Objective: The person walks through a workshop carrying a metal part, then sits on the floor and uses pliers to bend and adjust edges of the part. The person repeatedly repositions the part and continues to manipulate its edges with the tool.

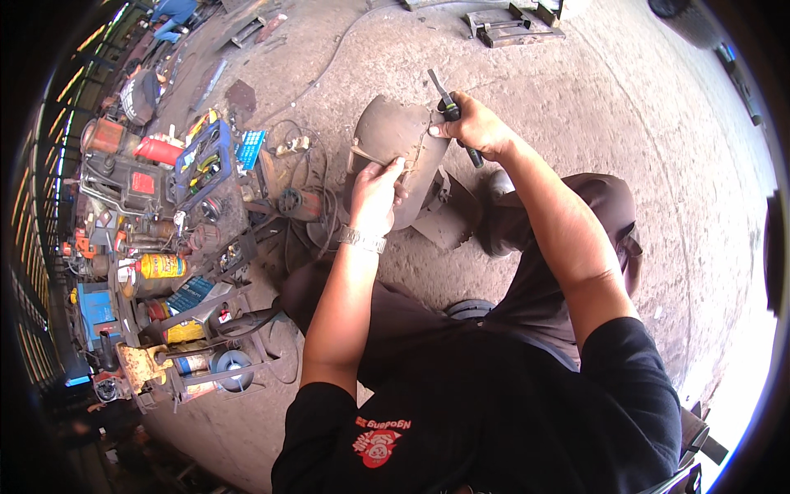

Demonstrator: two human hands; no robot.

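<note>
A curved, dull grey-brown metal plate (383, 123) with a ragged edge stands in front of me. My left hand (377, 193) lies against its face, fingers curled and index finger stretched toward a rough seam. A thin brownish strip (366, 156) shows between thumb and fingers; whether it is loose or part of the plate I cannot tell. At the plate's upper right edge, my right hand (480, 128) grips a hand tool (449, 107) with a flat metal blade and black-and-green handle. Its thumb touches the plate. Another bent metal piece (453, 216) sits below.
To the left lie crowded tools: an open blue toolbox (206, 160), a yellow bottle (160, 265), a grinder-like red machine (300, 203) and a metal rack (255, 329). A cable (329, 62) crosses the concrete floor. Ahead stands a metal frame (518, 34); a person (174, 12) is far left.
</note>
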